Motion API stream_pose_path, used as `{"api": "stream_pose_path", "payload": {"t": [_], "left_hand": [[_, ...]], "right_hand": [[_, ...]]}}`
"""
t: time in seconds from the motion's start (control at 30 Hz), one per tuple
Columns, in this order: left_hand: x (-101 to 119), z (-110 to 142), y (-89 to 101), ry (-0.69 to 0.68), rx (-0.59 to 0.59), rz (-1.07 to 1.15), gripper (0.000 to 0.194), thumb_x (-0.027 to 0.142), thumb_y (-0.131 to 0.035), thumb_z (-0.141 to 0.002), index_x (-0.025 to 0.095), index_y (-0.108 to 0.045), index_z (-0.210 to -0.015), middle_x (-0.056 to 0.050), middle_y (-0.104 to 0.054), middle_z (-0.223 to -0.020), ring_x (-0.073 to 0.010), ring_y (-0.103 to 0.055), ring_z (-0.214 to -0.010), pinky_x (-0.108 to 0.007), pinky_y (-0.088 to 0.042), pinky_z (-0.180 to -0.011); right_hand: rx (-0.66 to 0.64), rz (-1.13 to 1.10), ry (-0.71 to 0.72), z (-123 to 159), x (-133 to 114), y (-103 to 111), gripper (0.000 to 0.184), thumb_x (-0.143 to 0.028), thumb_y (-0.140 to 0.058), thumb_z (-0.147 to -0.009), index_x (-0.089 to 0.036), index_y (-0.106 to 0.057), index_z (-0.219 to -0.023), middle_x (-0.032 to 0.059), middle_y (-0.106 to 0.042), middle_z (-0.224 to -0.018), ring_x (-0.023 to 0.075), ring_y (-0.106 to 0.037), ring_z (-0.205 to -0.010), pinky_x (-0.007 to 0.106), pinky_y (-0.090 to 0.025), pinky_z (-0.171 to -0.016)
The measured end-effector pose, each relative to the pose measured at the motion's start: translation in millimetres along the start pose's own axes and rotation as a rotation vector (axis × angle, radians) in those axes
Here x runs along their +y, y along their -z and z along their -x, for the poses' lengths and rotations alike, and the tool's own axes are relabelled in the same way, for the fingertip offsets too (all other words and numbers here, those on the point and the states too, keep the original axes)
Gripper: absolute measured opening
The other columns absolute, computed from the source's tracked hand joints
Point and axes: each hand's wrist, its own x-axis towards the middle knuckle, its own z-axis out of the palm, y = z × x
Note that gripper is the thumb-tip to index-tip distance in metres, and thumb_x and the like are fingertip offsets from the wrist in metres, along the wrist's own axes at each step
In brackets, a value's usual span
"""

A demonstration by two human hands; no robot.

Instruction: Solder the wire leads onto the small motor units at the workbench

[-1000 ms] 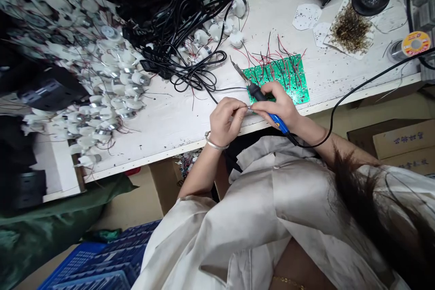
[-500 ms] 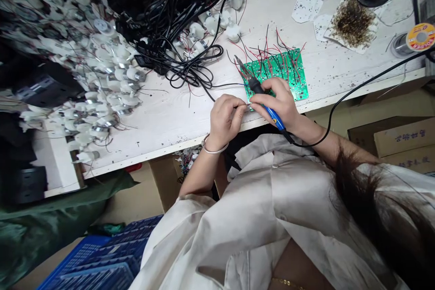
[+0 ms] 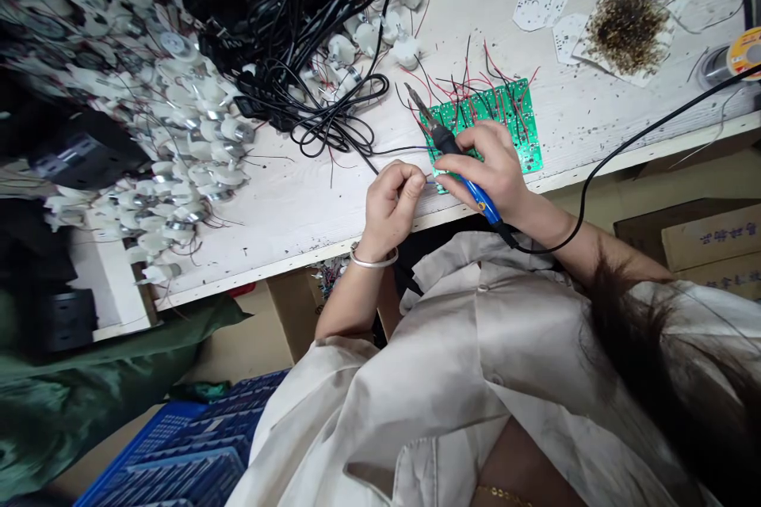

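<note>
My right hand (image 3: 492, 173) grips a soldering iron (image 3: 443, 141) with a blue and black handle, its tip pointing up-left over the white table. Under that hand lies a green circuit board (image 3: 511, 123) with red and black wires sticking up. My left hand (image 3: 389, 204), with a silver bracelet at the wrist, is closed in a pinch on a thin wire that runs across to my right fingertips, just beside the board's left corner. The iron's black cord (image 3: 624, 144) runs off to the right.
A tangle of black cables (image 3: 321, 32) lies at the back. A heap of small white motors (image 3: 178, 150) covers the left. Brown solder scraps (image 3: 627, 20), a solder reel (image 3: 746, 51), cardboard boxes (image 3: 707, 242) at the right and a blue crate (image 3: 178, 459) below.
My two hands stay close together at the board's left corner, drifting slightly up; the left fingers curled tighter on the wire. The view shifted a little.
</note>
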Motion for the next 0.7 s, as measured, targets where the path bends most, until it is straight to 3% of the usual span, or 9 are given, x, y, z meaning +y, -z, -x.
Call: {"api": "stream_pose_path", "payload": {"t": [0.23,0.4,0.53,0.6,0.7], "left_hand": [[5,-4,3.0,-0.044,-0.048,0.067,0.03,0.042,-0.061,-0.106,0.021,-0.064,-0.086,0.002,-0.062,-0.076,-0.0111,-0.057,-0.07,-0.025,-0.045,-0.065],[0,-8,10.2,-0.141,-0.055,-0.003,0.025,0.035,-0.064,-0.105,0.02,-0.065,-0.084,0.002,-0.063,-0.074,-0.0101,-0.056,-0.067,-0.024,-0.041,-0.06],[-7,-3,7.7,-0.22,0.0,-0.126,0.02,0.03,-0.065,-0.104,0.02,-0.066,-0.087,0.001,-0.066,-0.077,-0.0109,-0.058,-0.068,-0.026,-0.041,-0.061],[-10,2,0.5,-0.244,0.063,-0.184,0.018,0.028,-0.064,-0.105,0.02,-0.065,-0.088,0.001,-0.067,-0.078,-0.0116,-0.06,-0.07,-0.026,-0.041,-0.062],[-14,8,-13.1,-0.25,0.164,-0.289,0.021,0.029,-0.059,-0.107,0.021,-0.062,-0.088,0.0,-0.064,-0.076,-0.0134,-0.058,-0.07,-0.028,-0.039,-0.062]], "right_hand": [[-0.083,0.07,0.036,-2,4,-3,0.033,-0.049,-0.05,-0.104,-0.025,-0.071,-0.095,0.0032,-0.065,-0.098,0.02,-0.067,-0.099,0.057,-0.047,-0.119],[-0.096,0.026,0.034,0,16,-2,0.029,-0.047,-0.053,-0.104,-0.025,-0.072,-0.096,0.0016,-0.066,-0.096,0.0187,-0.068,-0.097,0.057,-0.049,-0.117],[0.106,-0.06,0.095,7,24,21,0.023,-0.047,-0.06,-0.101,-0.028,-0.073,-0.103,0.0022,-0.066,-0.093,0.0185,-0.067,-0.093,0.051,-0.057,-0.105],[0.242,-0.118,0.127,16,17,40,0.02,-0.041,-0.062,-0.101,-0.028,-0.072,-0.112,0.003,-0.069,-0.091,0.0195,-0.068,-0.091,0.049,-0.061,-0.098],[0.297,-0.211,0.058,36,-5,68,0.019,-0.031,-0.06,-0.1,-0.028,-0.07,-0.116,0.0014,-0.073,-0.081,0.02,-0.072,-0.082,0.044,-0.065,-0.086]]}}
